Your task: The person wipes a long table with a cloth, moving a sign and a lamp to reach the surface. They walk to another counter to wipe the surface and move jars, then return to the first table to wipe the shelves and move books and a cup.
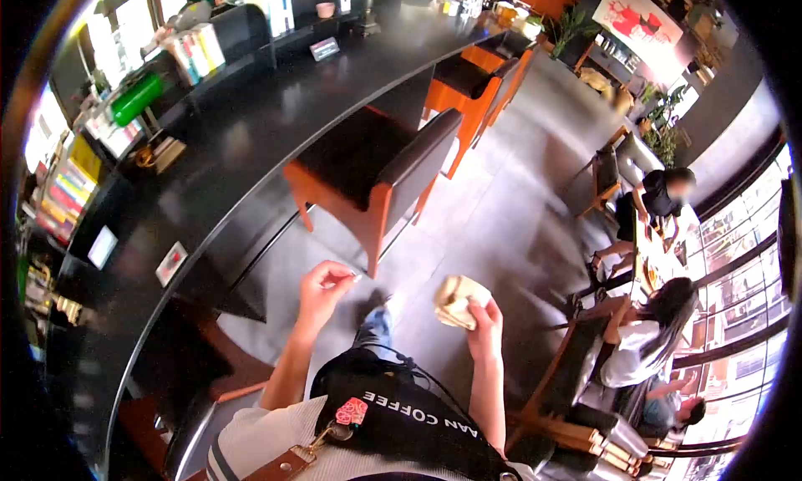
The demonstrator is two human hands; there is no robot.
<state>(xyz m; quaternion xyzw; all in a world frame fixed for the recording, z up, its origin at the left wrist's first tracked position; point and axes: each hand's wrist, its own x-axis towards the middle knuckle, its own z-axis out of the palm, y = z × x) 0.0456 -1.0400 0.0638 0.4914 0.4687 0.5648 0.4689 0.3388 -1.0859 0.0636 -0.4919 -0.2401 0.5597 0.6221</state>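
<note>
Right hand grips a folded tan cloth projecting above its fingers, while left hand, loosely curled and holding nothing, hovers well apart.

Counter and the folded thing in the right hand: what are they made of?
Counter: looks like a hard, dark, glossy top, since it reflects window light; could be lacquered wood or laminate. Folded thing in the right hand: beige and soft-looking, bent over on itself, likely cloth or paper; too blurred to tell.

Far-end counter items, too blurred.
</note>
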